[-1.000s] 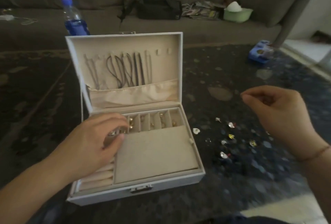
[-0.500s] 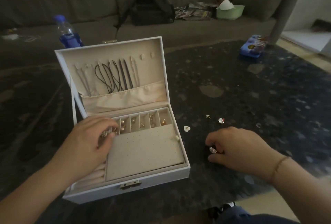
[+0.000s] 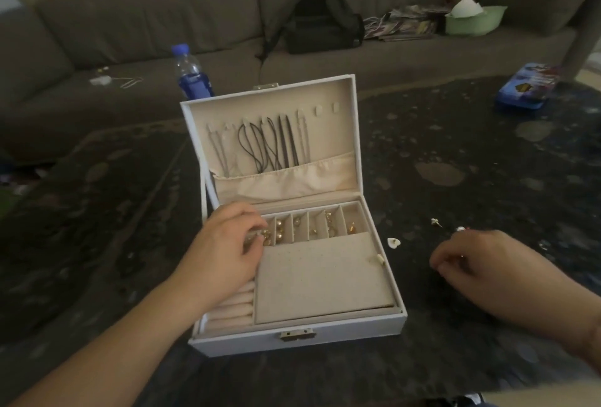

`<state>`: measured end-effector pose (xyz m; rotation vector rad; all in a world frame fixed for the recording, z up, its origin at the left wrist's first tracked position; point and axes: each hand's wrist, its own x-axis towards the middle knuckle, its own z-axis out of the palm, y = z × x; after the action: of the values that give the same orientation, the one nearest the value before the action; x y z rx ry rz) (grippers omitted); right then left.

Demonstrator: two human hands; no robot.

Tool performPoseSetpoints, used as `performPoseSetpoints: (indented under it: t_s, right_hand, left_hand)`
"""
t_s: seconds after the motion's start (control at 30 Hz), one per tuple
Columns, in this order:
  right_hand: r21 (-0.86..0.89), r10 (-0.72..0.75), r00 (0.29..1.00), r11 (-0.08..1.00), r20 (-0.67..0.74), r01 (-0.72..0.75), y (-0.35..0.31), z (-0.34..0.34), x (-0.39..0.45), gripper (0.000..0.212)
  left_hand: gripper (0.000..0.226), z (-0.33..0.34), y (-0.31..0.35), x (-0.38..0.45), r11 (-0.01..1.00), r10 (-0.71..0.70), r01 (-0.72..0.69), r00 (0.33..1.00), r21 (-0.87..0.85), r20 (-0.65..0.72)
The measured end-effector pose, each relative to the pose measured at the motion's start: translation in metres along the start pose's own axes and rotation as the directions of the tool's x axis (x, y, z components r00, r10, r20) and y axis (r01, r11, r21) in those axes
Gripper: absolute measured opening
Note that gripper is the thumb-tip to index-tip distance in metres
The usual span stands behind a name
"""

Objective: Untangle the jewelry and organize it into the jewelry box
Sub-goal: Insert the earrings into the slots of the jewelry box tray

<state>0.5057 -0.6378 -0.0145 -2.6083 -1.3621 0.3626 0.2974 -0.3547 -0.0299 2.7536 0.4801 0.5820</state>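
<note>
jewelry box (image 3: 294,338) mostly filled. left hand (image 3: 224,250) pinching piece at end slot; right hand (image 3: 487,263) curled, contents unclear. few studs (image 3: 435,222) beyond right hand left.

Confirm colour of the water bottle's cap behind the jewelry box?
Blue. The water bottle's cap shows in the head view, just behind the open jewelry box.

Both forearms are bare to the frame's edge, with no sleeve showing. The left hand (image 3: 224,250) wears no visible ring or band. At the wrist of the right hand (image 3: 481,271) sits a thin bracelet (image 3: 589,330), blurred at the edge.
</note>
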Motion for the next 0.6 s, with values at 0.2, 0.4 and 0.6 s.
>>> performPoseSetpoints:
  t_s: [0.2, 0.4, 0.6]
  right_hand:
    - [0.195, 0.065, 0.981, 0.98, -0.185, -0.028, -0.014, -0.002, 0.006, 0.037]
    - [0.476, 0.083, 0.942, 0.875, -0.326, 0.087, -0.059, -0.017, 0.023, 0.027]
    - [0.591, -0.135, 0.976, 0.778, -0.173, 0.212, -0.143, -0.012, 0.04, 0.023]
  left_hand:
    - [0.018, -0.006, 0.004, 0.005, 0.997, 0.046, -0.043, 0.998, -0.066, 0.037]
    - [0.019, -0.034, -0.003, -0.012, 0.992, 0.085, -0.103, 0.971, -0.07, -0.223]
    - [0.016, -0.036, -0.03, -0.047, 0.996, -0.062, 0.048, 0.981, -0.08, -0.182]
